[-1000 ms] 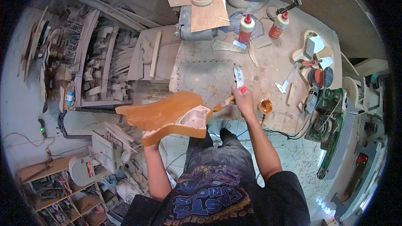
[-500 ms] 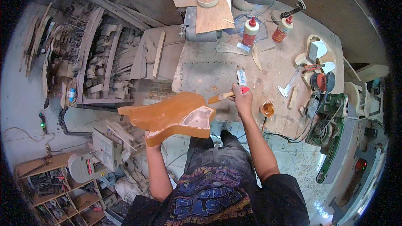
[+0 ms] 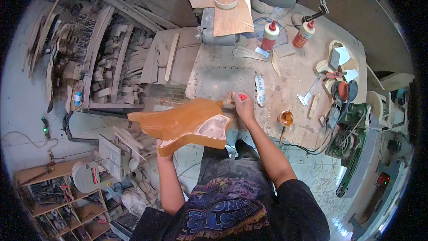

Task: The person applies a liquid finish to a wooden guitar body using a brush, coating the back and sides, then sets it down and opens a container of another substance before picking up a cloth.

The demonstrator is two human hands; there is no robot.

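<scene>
Right hand (image 3: 243, 108) had shifted leftward since the earlier frame, bringing the brush (image 3: 228, 100) up to the far right edge of the guitar body (image 3: 185, 118); whether bristles touched, could not tell. Fingers pinched the brush handle, bristles aimed left. Body lay just left of that hand and on top of the left hand (image 3: 164, 157), which gripped it from below at the near side, fingers mostly hidden. Position: held in the air off the near left corner of the workbench (image 3: 276, 91). Long axis ran roughly left to right; narrow end pointed left, broad end with pale cavity right
</scene>
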